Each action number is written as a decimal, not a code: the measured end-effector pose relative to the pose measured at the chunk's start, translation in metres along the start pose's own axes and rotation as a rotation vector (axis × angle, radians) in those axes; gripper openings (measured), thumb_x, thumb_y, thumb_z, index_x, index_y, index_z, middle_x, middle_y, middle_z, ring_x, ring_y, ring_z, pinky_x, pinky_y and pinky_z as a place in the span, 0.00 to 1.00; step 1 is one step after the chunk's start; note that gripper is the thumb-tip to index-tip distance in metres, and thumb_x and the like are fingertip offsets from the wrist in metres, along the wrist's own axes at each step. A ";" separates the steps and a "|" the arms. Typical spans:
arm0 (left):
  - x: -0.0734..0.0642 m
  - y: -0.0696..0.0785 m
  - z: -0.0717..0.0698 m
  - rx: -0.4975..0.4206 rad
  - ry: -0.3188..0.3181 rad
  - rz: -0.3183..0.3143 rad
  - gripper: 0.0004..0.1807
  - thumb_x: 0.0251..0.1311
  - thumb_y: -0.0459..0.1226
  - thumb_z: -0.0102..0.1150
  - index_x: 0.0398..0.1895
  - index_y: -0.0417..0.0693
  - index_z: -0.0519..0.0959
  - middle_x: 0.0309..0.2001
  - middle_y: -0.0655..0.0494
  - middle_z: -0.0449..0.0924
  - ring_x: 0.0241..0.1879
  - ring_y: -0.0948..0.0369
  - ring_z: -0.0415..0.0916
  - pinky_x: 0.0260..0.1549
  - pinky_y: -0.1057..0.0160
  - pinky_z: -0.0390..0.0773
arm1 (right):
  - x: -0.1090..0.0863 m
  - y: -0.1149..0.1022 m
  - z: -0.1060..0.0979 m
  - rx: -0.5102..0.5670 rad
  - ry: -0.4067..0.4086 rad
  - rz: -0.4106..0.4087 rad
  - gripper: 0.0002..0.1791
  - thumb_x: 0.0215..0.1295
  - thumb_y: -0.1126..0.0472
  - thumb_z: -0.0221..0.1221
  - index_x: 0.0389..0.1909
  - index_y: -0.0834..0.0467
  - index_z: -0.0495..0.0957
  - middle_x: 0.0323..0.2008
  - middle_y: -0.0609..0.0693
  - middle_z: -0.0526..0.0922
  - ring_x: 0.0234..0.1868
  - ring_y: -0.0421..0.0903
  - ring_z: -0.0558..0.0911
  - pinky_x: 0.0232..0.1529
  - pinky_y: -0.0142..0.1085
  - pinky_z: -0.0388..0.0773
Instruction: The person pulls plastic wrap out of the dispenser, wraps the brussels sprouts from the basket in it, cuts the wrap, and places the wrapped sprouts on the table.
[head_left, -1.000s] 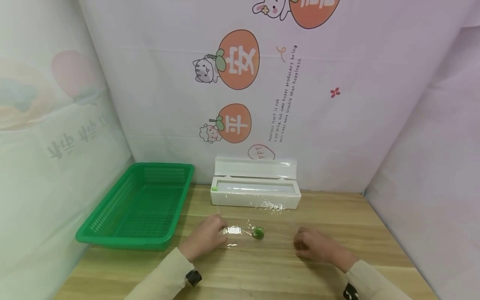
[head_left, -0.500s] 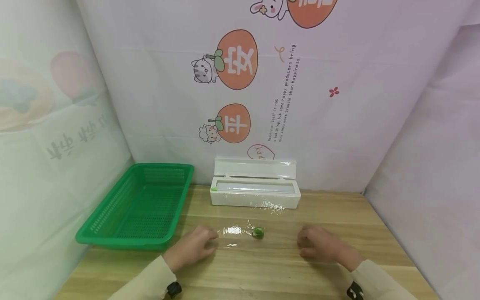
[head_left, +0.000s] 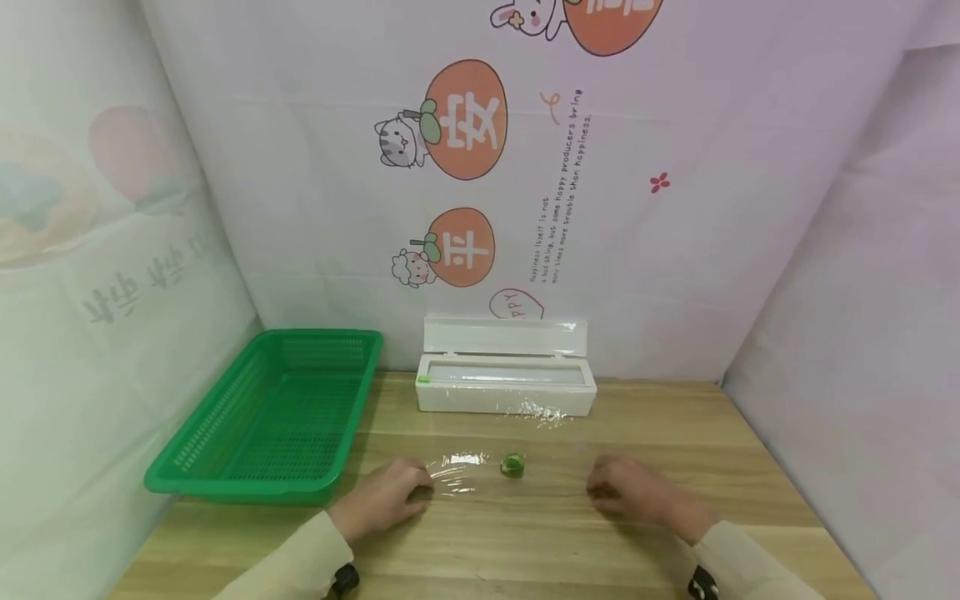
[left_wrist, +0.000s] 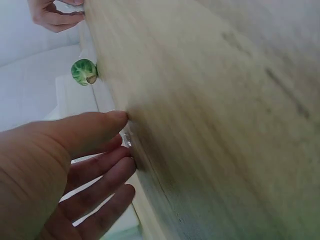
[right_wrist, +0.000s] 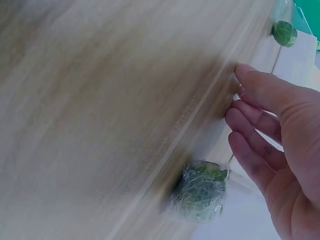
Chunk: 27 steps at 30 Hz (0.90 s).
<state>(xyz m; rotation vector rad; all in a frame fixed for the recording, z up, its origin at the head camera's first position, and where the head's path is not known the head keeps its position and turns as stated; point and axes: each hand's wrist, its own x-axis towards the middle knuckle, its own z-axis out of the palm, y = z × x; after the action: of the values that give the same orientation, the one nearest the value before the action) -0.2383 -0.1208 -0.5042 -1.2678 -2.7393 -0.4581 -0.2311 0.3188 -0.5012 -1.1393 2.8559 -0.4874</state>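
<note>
A sheet of clear cling film [head_left: 459,477] lies across the wooden table in front of a white dispenser box, glinting and wrinkled on its left side. A small Brussels sprout [head_left: 513,465] sits about the middle of the film. My left hand [head_left: 386,496] pinches the film's near-left corner between thumb and fingertips, close to the tabletop. At the opposite corner, my right hand [head_left: 637,492] pinches the film's edge, its thumb and forefinger brought together in the right wrist view. The left wrist view shows a bit of crumpled film by the left fingers [left_wrist: 122,140].
The white cling film dispenser [head_left: 506,396] stands at the back wall with its lid raised. A green plastic basket [head_left: 337,483] is at the left. A film-wrapped green vegetable [right_wrist: 200,192] lies beside the right hand. Printed white cloth walls enclose the table.
My left hand has moved left, and creases now run through the film toward it. My right hand shifted slightly outward, then back in to the film's edge.
</note>
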 end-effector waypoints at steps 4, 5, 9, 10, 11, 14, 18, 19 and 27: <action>0.004 -0.001 0.001 0.042 0.016 0.038 0.02 0.58 0.33 0.76 0.33 0.47 0.91 0.32 0.56 0.87 0.33 0.66 0.82 0.34 0.72 0.84 | 0.001 0.004 -0.001 -0.023 0.048 -0.095 0.08 0.57 0.71 0.72 0.31 0.55 0.87 0.29 0.45 0.84 0.31 0.34 0.78 0.32 0.26 0.80; 0.005 -0.001 0.001 0.054 0.020 0.042 0.01 0.59 0.33 0.76 0.32 0.47 0.91 0.32 0.56 0.87 0.32 0.66 0.81 0.34 0.72 0.83 | 0.001 0.005 0.000 -0.025 0.062 -0.123 0.09 0.56 0.73 0.72 0.31 0.55 0.87 0.29 0.46 0.84 0.30 0.34 0.79 0.32 0.25 0.81; 0.007 -0.001 0.002 0.085 0.034 0.038 0.03 0.60 0.33 0.74 0.28 0.49 0.91 0.30 0.58 0.86 0.31 0.68 0.80 0.32 0.73 0.83 | 0.001 0.006 0.000 -0.034 0.092 -0.190 0.12 0.56 0.75 0.72 0.25 0.54 0.84 0.28 0.46 0.83 0.29 0.33 0.77 0.31 0.23 0.79; 0.007 -0.001 0.002 0.089 0.041 0.042 0.04 0.60 0.33 0.74 0.28 0.49 0.90 0.30 0.58 0.86 0.30 0.68 0.80 0.32 0.73 0.83 | 0.001 0.006 0.001 -0.042 0.097 -0.199 0.13 0.56 0.75 0.71 0.24 0.54 0.83 0.27 0.45 0.83 0.29 0.32 0.77 0.30 0.22 0.78; 0.007 -0.001 0.003 0.094 0.047 0.044 0.05 0.60 0.33 0.74 0.27 0.49 0.90 0.30 0.59 0.86 0.30 0.68 0.80 0.31 0.73 0.83 | 0.001 0.006 0.001 -0.053 0.101 -0.204 0.14 0.56 0.75 0.71 0.23 0.53 0.82 0.27 0.45 0.82 0.29 0.32 0.76 0.30 0.22 0.77; 0.008 -0.004 0.008 0.107 0.064 0.042 0.06 0.62 0.32 0.73 0.26 0.49 0.89 0.30 0.59 0.86 0.29 0.69 0.81 0.30 0.74 0.83 | 0.001 0.005 0.002 -0.099 0.114 -0.202 0.14 0.57 0.75 0.70 0.23 0.53 0.82 0.28 0.44 0.82 0.29 0.30 0.74 0.30 0.22 0.76; 0.012 -0.007 0.016 0.109 0.062 0.009 0.06 0.64 0.33 0.71 0.28 0.50 0.89 0.31 0.59 0.87 0.30 0.68 0.82 0.31 0.72 0.83 | 0.001 0.003 0.002 -0.131 0.113 -0.150 0.12 0.61 0.74 0.67 0.27 0.53 0.83 0.29 0.43 0.82 0.30 0.28 0.74 0.30 0.23 0.78; 0.013 -0.008 0.017 0.103 0.063 0.000 0.06 0.65 0.33 0.71 0.29 0.50 0.88 0.31 0.58 0.87 0.31 0.67 0.82 0.31 0.72 0.84 | 0.001 0.003 0.002 -0.130 0.110 -0.131 0.12 0.62 0.74 0.67 0.27 0.53 0.83 0.29 0.43 0.82 0.30 0.28 0.74 0.31 0.23 0.79; 0.013 -0.007 0.014 0.015 0.094 -0.075 0.04 0.64 0.31 0.71 0.31 0.46 0.88 0.34 0.56 0.87 0.34 0.64 0.84 0.35 0.68 0.86 | 0.004 -0.003 -0.002 -0.071 0.094 -0.030 0.08 0.68 0.70 0.65 0.32 0.53 0.84 0.32 0.43 0.84 0.32 0.29 0.76 0.33 0.27 0.81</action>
<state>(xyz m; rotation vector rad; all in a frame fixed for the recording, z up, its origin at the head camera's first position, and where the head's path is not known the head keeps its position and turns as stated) -0.2516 -0.1115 -0.5168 -1.1137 -2.7132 -0.4902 -0.2324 0.3150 -0.4979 -1.2025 2.9629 -0.4567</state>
